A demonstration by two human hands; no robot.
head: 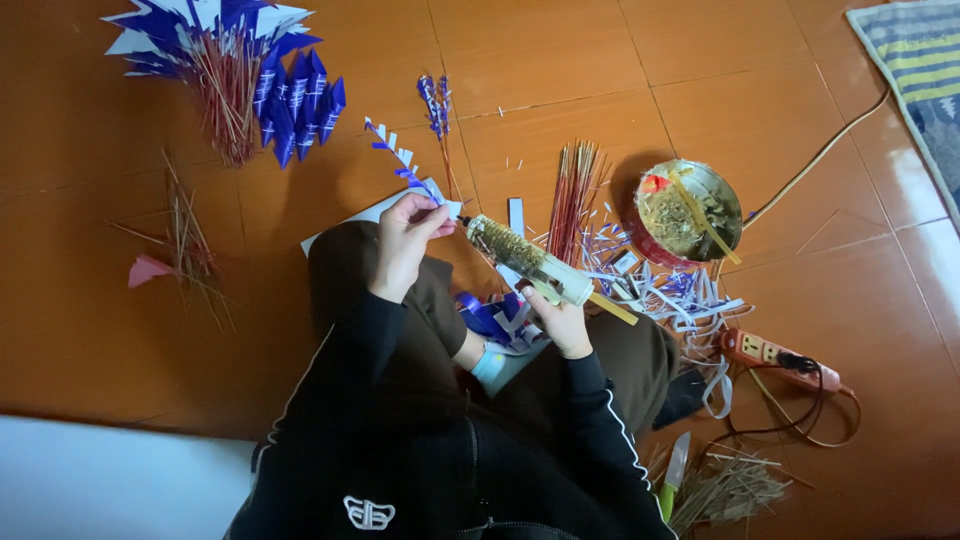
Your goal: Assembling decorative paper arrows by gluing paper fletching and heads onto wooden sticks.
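Note:
I sit on an orange tiled floor. My left hand [408, 240] pinches the end of a fringed blue-and-white paper strip [400, 160] that runs up and to the left. My right hand [562, 322] grips a glue gun [522, 260] crusted with dried glue. Its nozzle points left and touches the strip right beside my left fingers. A yellowish glue stick [612, 309] sticks out of the gun's back end.
A pile of blue paper flowers on red sticks [235, 75] lies far left. Red sticks [573, 195], paper scraps [672, 295], a round tin [688, 213], a power strip [775, 357] with its cable, a green-handled knife [672, 470] and dry straws [730, 490] lie to the right.

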